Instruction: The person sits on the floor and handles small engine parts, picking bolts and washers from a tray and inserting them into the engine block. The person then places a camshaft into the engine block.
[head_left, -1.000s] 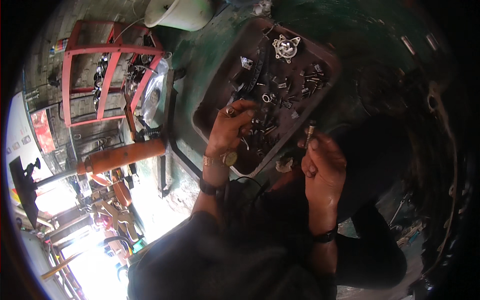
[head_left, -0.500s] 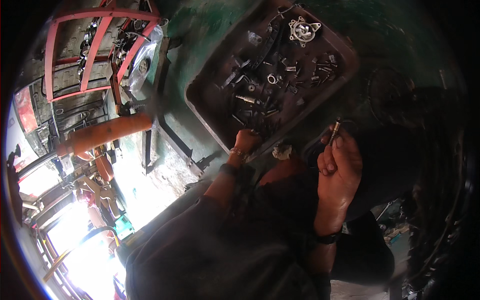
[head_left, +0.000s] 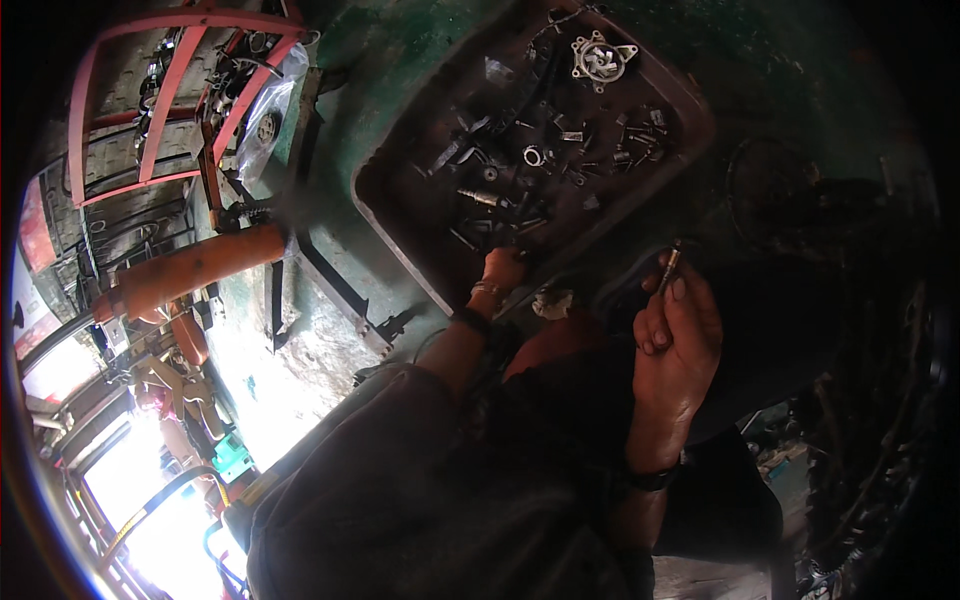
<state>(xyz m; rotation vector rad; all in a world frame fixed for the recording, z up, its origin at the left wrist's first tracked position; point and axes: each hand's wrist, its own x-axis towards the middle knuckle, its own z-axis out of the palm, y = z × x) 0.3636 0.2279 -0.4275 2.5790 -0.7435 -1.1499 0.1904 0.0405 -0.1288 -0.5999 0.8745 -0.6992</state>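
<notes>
My right hand (head_left: pixel 682 318) is raised to the right of a dark, shallow tray (head_left: pixel 408 255), pinching a slim metal bolt (head_left: pixel 671 268) between thumb and fingers. The bolt stands nearly upright, with its darker end at the top. My left hand (head_left: pixel 503 268) reaches over the tray's near edge, down among small metal parts; its fingertips are lost in shadow. Close to it in the tray lie a stepped metal shaft (head_left: pixel 480 197) and several bolts. Farther in are a pale ring (head_left: pixel 534 156), more loose bolts (head_left: pixel 640 138) and a silver pump with vanes (head_left: pixel 603 62).
A pale crumpled thing (head_left: pixel 553 303) is by the tray's near edge. On the left are a red metal rack (head_left: pixel 140 24), an orange cylinder (head_left: pixel 195 263) and a metal stand leg (head_left: pixel 335 280). A dark round part (head_left: pixel 770 180) sits in shadow to the right.
My left hand has shifted slightly right and farther into the tray. The right hand still holds the bolt in nearly the same place. The whole view has moved a little.
</notes>
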